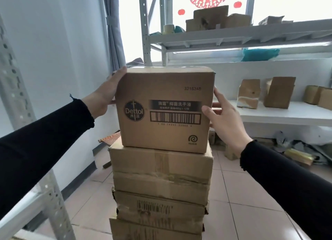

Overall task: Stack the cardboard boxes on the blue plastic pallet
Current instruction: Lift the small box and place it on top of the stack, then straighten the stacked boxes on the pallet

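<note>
Atop the stack of cardboard boxes [160, 169] sits the Dettol box [166, 110], both hands flat against its sides, left hand [106, 94] and right hand [226, 121]; square its edges with the box beneath before letting go; the pallet is not visible.

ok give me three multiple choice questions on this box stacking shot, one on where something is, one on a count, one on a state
1. Where does the Dettol box sit?
A. on top of the box stack
B. on the white shelf
C. on the floor

2. How many boxes show under the Dettol box?
A. one
B. at least three
C. none

3. How are the hands placed?
A. both hanging free
B. one on each side of the Dettol box
C. both on top of it

Answers:
1 A, its bottom edge rests on the stack's top box.
2 B, three stacked fronts are visible down to the frame's edge.
3 B, the left hand and right hand flank its sides.
</note>
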The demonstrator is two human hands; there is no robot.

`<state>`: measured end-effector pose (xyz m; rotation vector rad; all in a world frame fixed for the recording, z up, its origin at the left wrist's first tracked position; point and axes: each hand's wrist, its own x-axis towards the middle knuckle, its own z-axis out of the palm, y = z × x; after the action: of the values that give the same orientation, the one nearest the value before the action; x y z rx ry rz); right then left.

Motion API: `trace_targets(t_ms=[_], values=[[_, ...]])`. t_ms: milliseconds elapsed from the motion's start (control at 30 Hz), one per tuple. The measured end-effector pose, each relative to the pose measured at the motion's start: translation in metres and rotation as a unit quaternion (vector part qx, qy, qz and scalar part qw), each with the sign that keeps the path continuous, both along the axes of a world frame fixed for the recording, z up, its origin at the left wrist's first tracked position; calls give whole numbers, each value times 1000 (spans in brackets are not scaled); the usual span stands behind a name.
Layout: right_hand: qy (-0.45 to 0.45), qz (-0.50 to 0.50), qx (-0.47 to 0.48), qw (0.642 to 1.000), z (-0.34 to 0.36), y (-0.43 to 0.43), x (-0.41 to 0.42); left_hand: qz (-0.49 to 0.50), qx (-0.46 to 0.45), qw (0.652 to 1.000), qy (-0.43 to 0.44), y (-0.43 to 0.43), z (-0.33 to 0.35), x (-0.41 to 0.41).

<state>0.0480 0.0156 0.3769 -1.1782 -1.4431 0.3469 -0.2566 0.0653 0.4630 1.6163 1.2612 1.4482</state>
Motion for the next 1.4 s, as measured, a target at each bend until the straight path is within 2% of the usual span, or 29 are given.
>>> trace_targets(t_ms=[67,167,267,433,533,900,1067,1333,1400], values=[[-10,-15,14,1000,-11,0,2,-9,18,1000,17,-5,-16,2],[-40,-27,-14,999,-44,-1,1,-8,26,999,37,-9,-67,-2],[-85,-32,-53,994,-89,0,1,15,29,994,108,-8,-129,-15],[-63,-15,-67,996,-132,1,-5,68,86,972,208,-8,-197,-22],[-50,-23,-48,997,-140,3,-10,109,108,967,202,-4,-204,-25],[-48,-30,-16,998,-150,5,-8,107,148,979,87,-2,-219,-28],[-39,-21,-8,999,-151,7,-8,111,152,979,75,-1,-221,-28],[-33,-20,-2,999,-153,6,-4,138,154,972,110,5,-231,-38],[8,-2,-3,1000,-164,3,0,119,141,979,82,1,-245,-41]])
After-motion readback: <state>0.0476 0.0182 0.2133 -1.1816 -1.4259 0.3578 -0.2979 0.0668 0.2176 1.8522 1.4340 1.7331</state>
